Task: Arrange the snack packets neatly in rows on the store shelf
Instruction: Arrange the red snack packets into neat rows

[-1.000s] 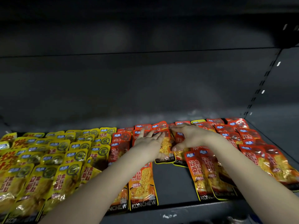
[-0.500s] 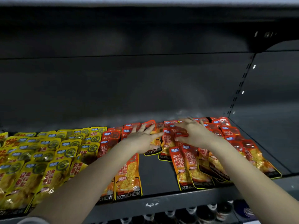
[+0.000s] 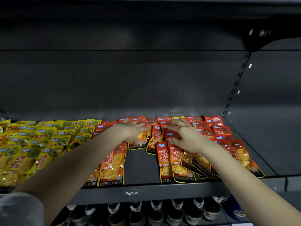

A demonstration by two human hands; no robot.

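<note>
two hands are down on the snacks in the head view, the only view there is. the left hand lies flat, fingers spread and fairly straight, on the red packets near the back edge of the shelf, about midway along it. it presses rather than grips. the right hand sits just to its right, also spread and palm down on the overlapping packets there, holding none of them.

between the two hands one tilted packet leans with its lower end swung toward the left edge, so its long axis is off the front-to-back line that the others roughly follow. it lies just beside the thumb side of the right hand and nearly as close to the left hand. either could nudge it straight, though the right hand looks a touch nearer.

in front of it a bare strip of shelf runs to the front edge. a straight front packet lies on the strip's left and a looser, fanned pile on its right.

the red packets are glossy flat pouches, orange-red with a black band reading konchew at the bottom, and they look likely to slide on each other. the yellow packets fill the left part of the shelf in overlapping rows. bottles stand on the level below the front edge.
</note>
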